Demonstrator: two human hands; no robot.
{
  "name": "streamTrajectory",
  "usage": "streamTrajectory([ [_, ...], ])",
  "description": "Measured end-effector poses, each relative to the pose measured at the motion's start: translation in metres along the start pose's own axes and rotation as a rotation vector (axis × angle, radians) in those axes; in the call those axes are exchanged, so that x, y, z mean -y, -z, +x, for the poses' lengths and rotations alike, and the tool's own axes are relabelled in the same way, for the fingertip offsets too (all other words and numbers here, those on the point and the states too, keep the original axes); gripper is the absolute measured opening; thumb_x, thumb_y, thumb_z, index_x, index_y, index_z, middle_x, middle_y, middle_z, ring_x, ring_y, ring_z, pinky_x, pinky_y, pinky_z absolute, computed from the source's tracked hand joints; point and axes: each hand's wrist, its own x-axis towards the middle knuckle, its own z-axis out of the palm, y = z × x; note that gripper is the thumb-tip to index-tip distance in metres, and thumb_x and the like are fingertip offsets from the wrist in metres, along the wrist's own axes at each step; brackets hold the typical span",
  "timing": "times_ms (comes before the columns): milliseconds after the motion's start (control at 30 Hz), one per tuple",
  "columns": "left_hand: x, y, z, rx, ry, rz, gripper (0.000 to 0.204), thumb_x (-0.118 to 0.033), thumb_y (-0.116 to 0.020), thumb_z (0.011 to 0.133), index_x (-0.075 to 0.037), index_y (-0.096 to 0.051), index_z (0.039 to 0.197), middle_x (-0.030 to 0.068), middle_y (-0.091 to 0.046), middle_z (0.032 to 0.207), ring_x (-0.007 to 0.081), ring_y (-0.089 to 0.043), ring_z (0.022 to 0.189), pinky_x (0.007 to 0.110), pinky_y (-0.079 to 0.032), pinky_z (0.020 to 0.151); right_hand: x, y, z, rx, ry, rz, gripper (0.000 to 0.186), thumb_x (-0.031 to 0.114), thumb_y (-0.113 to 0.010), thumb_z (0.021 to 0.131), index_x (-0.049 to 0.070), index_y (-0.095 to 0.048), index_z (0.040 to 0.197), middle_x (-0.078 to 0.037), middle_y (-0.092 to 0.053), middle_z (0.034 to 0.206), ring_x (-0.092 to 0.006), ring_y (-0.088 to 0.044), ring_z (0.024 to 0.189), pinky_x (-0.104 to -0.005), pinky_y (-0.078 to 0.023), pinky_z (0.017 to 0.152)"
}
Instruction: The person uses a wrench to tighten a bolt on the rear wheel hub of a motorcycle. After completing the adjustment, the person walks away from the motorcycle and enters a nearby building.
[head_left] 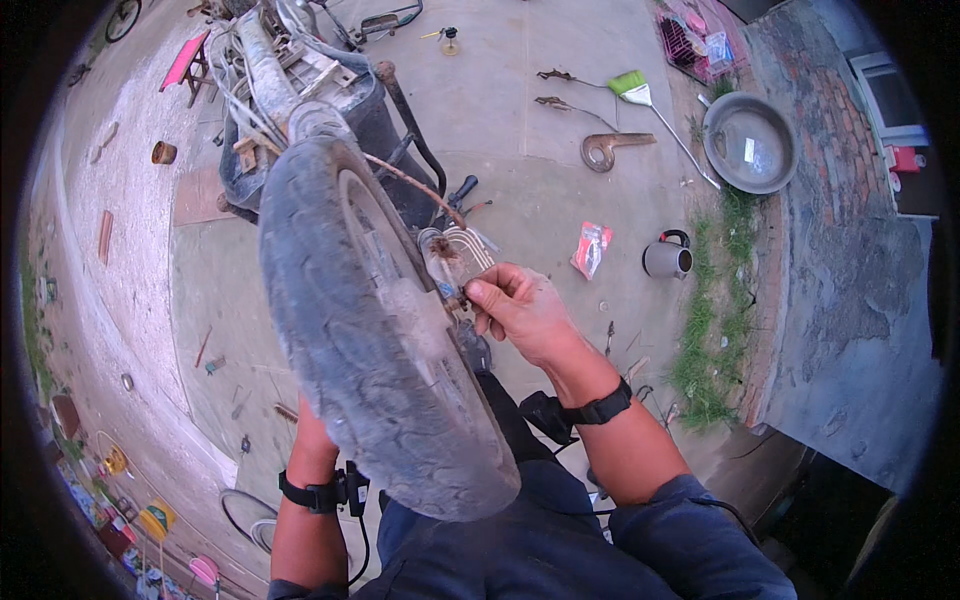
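A worn, dusty wheel (325,300) with a thick tyre stands upright right in front of me, joined to an upturned vehicle frame. My right hand (522,305) is at the wheel's right side, thumb and fingers pinched together by the hub. Whatever lies between the fingertips is too small to make out. Just above them is a rusty, greasy metal part (443,258) beside the axle, with a thin brown rod (415,180) running up from it. My left hand (314,432) reaches behind the tyre's left side; its fingers are hidden.
A dark bin-like box (250,165) sits under the frame. To the right are a kettle (667,256), a red-and-white packet (592,249), a rusty curved metal piece (610,151), a green-and-white brush (630,87) and a large grey basin (750,143). Grass (705,320) edges the concrete.
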Motion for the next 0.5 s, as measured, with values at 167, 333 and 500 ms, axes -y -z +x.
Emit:
streamTrajectory([
  [167,0.006,-0.007,-0.006,-0.208,0.204,0.064,0.032,-0.033,-0.056,0.096,-0.004,-0.06,0.11,0.0045,-0.062,0.089,0.0149,-0.058,0.079,0.029,-0.045,0.07,0.003,-0.003,-0.002,0.009,-0.015,0.087,0.025,0.025,-0.066,0.094,0.0,-0.062,0.097,-0.002,-0.061,0.072,-0.0068,-0.056,0.056,-0.0194,-0.042,0.047],
  [333,-0.018,-0.038,-0.004,-0.281,0.159,0.427,0.035,-0.041,-0.048,0.102,-0.008,-0.06,0.096,-0.0031,-0.051,0.067,0.0081,-0.045,0.058,0.024,-0.034,0.053,-0.001,-0.001,0.0,0.045,0.004,0.159,0.026,0.025,-0.066,0.093,0.0,-0.061,0.098,-0.002,-0.061,0.073,-0.0072,-0.057,0.057,-0.0196,-0.043,0.048],
  [500,-0.042,-0.048,-0.007,-0.266,0.119,0.456,0.038,-0.042,-0.047,0.102,-0.007,-0.061,0.095,-0.0037,-0.048,0.064,0.0072,-0.042,0.055,0.023,-0.031,0.051,-0.002,0.004,0.004,0.107,0.04,0.184,0.023,0.022,-0.065,0.094,0.0,-0.061,0.1,-0.003,-0.061,0.078,-0.0082,-0.058,0.061,-0.0213,-0.046,0.053],
])
